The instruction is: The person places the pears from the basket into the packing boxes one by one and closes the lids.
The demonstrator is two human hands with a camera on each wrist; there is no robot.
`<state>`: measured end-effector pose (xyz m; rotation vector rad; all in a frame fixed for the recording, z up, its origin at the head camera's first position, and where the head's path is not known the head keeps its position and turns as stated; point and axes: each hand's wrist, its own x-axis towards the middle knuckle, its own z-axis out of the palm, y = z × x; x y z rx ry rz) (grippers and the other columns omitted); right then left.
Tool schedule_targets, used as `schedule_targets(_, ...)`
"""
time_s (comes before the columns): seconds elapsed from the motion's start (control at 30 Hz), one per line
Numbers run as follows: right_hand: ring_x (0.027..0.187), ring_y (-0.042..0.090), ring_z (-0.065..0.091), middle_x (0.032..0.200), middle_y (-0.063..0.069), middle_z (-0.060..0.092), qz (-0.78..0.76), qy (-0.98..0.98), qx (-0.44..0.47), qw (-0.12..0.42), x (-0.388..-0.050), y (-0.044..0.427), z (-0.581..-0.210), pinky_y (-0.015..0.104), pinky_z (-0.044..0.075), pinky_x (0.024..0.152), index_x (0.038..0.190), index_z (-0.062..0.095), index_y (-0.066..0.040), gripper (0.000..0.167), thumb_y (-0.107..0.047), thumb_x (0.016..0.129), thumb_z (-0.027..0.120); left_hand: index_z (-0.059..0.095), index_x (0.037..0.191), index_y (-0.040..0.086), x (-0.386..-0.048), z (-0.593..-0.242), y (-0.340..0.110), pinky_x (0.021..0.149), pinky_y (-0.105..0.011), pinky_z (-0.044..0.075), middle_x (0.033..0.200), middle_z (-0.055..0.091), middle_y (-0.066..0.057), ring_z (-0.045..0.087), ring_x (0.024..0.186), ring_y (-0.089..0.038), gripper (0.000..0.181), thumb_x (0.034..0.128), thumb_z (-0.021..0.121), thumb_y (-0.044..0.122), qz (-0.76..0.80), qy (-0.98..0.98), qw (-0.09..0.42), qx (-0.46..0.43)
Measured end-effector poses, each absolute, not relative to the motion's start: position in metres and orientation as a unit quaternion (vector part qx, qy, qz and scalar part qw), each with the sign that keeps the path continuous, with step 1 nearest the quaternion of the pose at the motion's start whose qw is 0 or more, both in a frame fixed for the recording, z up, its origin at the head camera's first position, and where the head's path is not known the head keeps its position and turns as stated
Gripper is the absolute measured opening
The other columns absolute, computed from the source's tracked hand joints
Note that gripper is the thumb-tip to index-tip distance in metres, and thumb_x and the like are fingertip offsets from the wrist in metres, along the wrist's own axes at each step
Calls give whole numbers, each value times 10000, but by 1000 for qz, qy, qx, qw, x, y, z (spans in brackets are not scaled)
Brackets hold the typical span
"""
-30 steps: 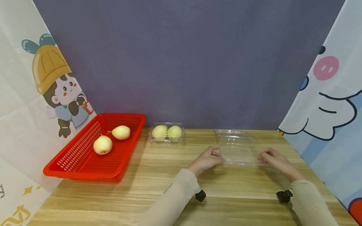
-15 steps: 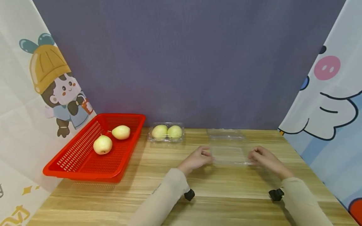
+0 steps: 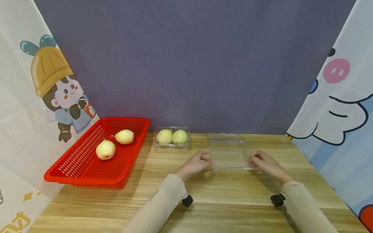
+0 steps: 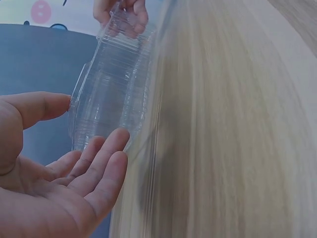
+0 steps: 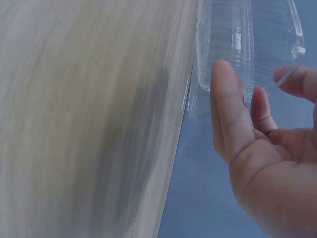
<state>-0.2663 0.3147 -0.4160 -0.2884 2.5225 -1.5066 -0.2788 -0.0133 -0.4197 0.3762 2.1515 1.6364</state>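
Note:
An open clear plastic clamshell box [image 3: 228,159] lies between my two hands on the right half of the table, its lid folded back toward the wall. By the box's left end, my left hand [image 3: 194,164] holds it; the left wrist view shows the thumb [image 4: 49,105] on the rim and the fingers along the side. My right hand [image 3: 266,164] grips the opposite end. In the right wrist view that thumb [image 5: 297,82] meets the rim, while the fingers [image 5: 230,109] lie along the wall. No fruit shows inside this box.
At the left stands a red plastic basket [image 3: 124,176] with two pale yellow pears [image 3: 106,149] in it. A second clear box [image 3: 172,144], holding two pears [image 3: 179,137], sits by the grey back wall [image 3: 192,64]. Printed cloths hang at both sides.
Both hands have moved left across the table together with the open clamshell box, bringing it closer to the filled one. Basket and pears stay where they were.

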Motion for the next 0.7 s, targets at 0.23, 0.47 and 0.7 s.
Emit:
schedule_targets(0.23,1020,314,620,1116,226,550,-519,843,-107,99,-269,309,-416,384,572,839,1159,450,92,317,-215,1081,445,373,1509,45,-278,-417,-18,979,-483,484,1239,577,-90,606,1111,-267,628,980,660,221,593,770,196,129)
schedule_targets(0.47,1015,323,632,1099,227,566,-517,842,-118,98,-273,302,-419,360,578,822,1159,449,103,301,-186,1078,438,363,1516,59,-279,-418,-25,992,-502,471,1245,564,-91,607,1109,-260,627,989,649,241,597,767,202,121)
schedule_targets(0.7,998,314,636,1078,222,566,-521,837,-134,100,-274,297,-419,378,580,823,1152,448,109,283,-163,1075,439,359,1518,67,-277,-418,-33,992,-515,467,1266,550,-107,601,1117,-271,637,987,654,258,593,770,198,123)
